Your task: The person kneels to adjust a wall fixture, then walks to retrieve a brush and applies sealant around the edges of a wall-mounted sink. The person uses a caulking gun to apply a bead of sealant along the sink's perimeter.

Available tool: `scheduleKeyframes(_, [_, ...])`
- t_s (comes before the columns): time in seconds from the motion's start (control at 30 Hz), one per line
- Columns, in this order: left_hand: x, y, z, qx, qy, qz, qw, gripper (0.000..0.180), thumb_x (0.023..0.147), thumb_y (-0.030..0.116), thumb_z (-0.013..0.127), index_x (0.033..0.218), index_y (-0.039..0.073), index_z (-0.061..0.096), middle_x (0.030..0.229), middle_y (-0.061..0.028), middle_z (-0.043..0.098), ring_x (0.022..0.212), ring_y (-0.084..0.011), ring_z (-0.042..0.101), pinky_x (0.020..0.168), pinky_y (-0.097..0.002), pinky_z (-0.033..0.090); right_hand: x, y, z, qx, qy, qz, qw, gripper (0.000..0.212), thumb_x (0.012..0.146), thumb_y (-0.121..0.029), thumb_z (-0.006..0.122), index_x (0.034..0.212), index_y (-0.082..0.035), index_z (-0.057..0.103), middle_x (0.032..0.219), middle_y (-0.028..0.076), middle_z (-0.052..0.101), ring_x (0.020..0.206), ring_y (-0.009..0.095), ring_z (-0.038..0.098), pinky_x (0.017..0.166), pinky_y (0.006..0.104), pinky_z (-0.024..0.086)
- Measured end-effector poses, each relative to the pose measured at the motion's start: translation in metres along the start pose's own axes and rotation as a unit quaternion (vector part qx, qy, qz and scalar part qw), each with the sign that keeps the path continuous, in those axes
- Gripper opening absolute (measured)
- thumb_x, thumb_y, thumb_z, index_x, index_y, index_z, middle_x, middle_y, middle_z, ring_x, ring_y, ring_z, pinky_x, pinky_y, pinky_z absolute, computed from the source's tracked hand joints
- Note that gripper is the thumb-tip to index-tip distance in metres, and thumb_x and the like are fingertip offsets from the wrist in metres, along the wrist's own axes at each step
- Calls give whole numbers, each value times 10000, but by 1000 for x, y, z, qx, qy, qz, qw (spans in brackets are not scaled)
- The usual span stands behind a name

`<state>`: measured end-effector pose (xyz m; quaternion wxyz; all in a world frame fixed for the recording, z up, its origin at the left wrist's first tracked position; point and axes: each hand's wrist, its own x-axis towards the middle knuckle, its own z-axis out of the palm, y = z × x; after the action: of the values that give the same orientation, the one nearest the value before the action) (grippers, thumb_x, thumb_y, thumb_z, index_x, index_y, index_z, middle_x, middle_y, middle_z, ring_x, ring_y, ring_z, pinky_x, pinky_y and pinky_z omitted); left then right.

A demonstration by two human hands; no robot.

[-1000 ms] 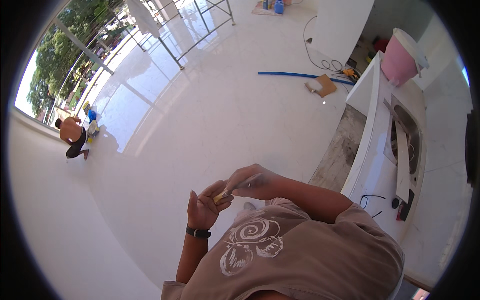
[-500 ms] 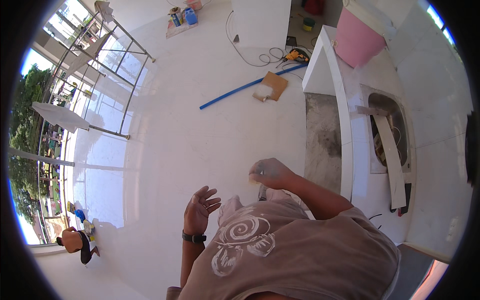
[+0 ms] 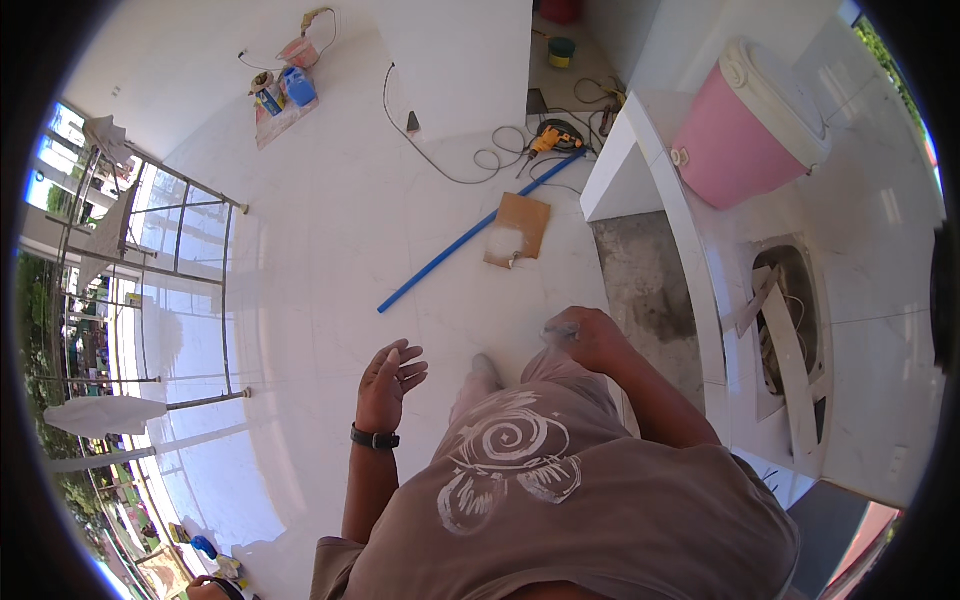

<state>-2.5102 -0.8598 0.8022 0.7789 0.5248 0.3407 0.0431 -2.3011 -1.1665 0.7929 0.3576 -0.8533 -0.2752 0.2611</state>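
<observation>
A person in a brown shirt stands on a glossy white floor (image 3: 330, 250), the left hand (image 3: 388, 378) raised, empty, fingers loosely spread, while the right hand (image 3: 585, 338) is closed around a small pale object (image 3: 560, 328), too blurred to identify, held near the white table (image 3: 700, 290). A blue pipe (image 3: 470, 235), a cardboard sheet (image 3: 518, 228) and loose cables (image 3: 480, 160) lie ahead on the floor. Stepping forward without looking could mean a trip or slip, and a loose grip might drop the object.
</observation>
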Motion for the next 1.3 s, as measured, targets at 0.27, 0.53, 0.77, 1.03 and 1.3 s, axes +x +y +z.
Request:
scheduleKeyframes(0.27, [252, 83, -15, 243, 15, 30, 970, 598, 1017, 380, 605, 1402, -66, 503, 1263, -204, 657, 1027, -252, 695, 906, -370, 566, 136, 54, -75, 106, 163, 80, 978, 172, 881, -173, 756, 1005, -54, 751, 1011, 117, 743, 921, 287, 713, 826, 368, 551])
scheduleKeyframes(0.53, [375, -30, -84, 460, 10, -330, 824, 592, 956, 425, 668, 1292, -59, 604, 1131, -163, 707, 907, -248, 710, 768, -364, 563, 279, 85, -181, 133, 190, 104, 967, 220, 894, -207, 758, 1018, -27, 748, 993, 132, 748, 899, 270, 708, 812, 364, 541])
scheduleKeyframes(0.77, [484, -23, -63, 413, -10, -488, 769, 542, 962, 416, 654, 1267, -31, 613, 1088, -133, 700, 881, -233, 693, 729, -378, 551, 396, 102, -253, 161, 220, 142, 952, 256, 899, -226, 749, 1027, -3, 752, 981, 136, 751, 873, 223, 698, 786, 350, 536])
scheduleKeyframes(1.03, [848, 136, 109, 419, -28, -283, 862, 486, 969, 407, 637, 1238, 2, 624, 1039, -99, 692, 851, -216, 672, 684, -395, 536, 556, 141, -354, 207, 329, 236, 891, 205, 911, -152, 737, 1038, 9, 733, 912, 130, 749, 787, 162, 666, 719, 329, 523])
scheduleKeyframes(1.3, [985, 312, 410, 499, -335, -29, 799, 692, 957, 427, 678, 1426, -51, 501, 1272, -189, 662, 1122, -260, 665, 939, -374, 530, 631, 127, -464, 214, 371, 264, 864, 205, 931, -119, 736, 1071, 29, 718, 948, 131, 752, 867, 161, 684, 791, 309, 532])
